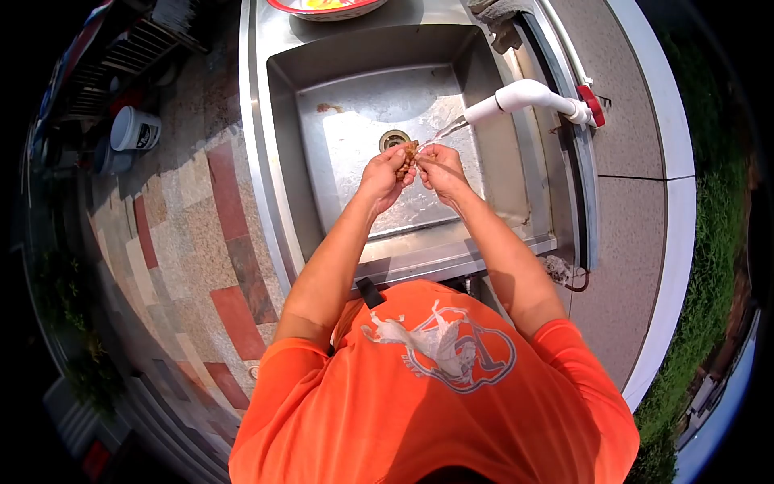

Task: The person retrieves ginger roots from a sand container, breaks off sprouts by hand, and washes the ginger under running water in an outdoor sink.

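Over the sink (330, 198), my left hand (387, 177) is closed on a small brown knobbly piece (409, 153), whose kind I cannot make out. My right hand (443, 173) is pinched at the right side of the same piece, its fingertips touching the left hand's. Water (450, 129) runs from the white pipe spout (524, 94) down onto the fingers and the piece. Just beyond my left hand lies the round drain (393, 140) in the wet basin floor.
A red valve handle (592, 106) sits on the pipe at the right. At the sink's far edge stands a red-rimmed bowl (326, 11) with something yellow inside. A crumpled grey cloth (497, 10) hangs at the far right corner. A white bucket (135, 130) stands on the paved floor at left.
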A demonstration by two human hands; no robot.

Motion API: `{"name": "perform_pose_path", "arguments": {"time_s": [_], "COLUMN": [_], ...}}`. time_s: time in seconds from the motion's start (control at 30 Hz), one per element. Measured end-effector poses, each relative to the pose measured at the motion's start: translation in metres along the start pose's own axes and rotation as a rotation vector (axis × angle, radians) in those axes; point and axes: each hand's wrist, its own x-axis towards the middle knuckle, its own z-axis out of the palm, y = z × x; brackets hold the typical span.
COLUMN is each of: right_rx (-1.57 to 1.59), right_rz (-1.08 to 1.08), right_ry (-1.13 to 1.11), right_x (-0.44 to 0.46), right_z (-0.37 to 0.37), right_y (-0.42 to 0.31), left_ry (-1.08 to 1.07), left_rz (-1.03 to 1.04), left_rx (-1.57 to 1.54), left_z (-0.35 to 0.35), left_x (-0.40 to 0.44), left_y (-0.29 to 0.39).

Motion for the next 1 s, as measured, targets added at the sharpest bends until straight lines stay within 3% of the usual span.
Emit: {"name": "perform_pose_path", "arguments": {"time_s": [0.07, 0.17, 0.4, 0.5, 0.6, 0.7, 0.9, 1.0], "right_rx": [0.020, 0.088, -0.134, -0.129, -0.027, -0.060, -0.134, -0.272], "right_rz": [0.008, -0.103, 0.048, -0.187, -0.001, 0.052, -0.104, -0.294], "right_ry": [0.114, -0.024, 0.041, 0.289, 0.092, 0.138, 0.114, 0.169], "right_x": [0.000, -0.007, -0.019, -0.020, -0.022, -0.029, -0.019, -0.017], "right_z": [0.003, 0.014, 0.027, 0.033, 0.017, 0.018, 0.011, 0.017], "right_y": [0.001, -0.011, -0.037, -0.028, -0.024, -0.026, -0.007, 0.013], "left_ry": [0.017, -0.013, -0.222, -0.047, -0.060, 0.035, -0.037, 0.000], "left_rz": [-0.004, -0.047, -0.077, -0.089, -0.201, -0.308, -0.084, -0.006], "left_rx": [-0.056, -0.029, 0.135, 0.118, 0.025, -0.088, -0.101, -0.132], "left_z": [-0.006, -0.011, -0.010, 0.003, 0.001, 0.006, 0.006, 0.014], "left_x": [0.002, -0.001, 0.003, 0.003, 0.014, 0.010, 0.009, 0.006], "left_y": [0.001, 0.002, -0.002, -0.002, -0.004, -0.002, -0.001, -0.002]}}
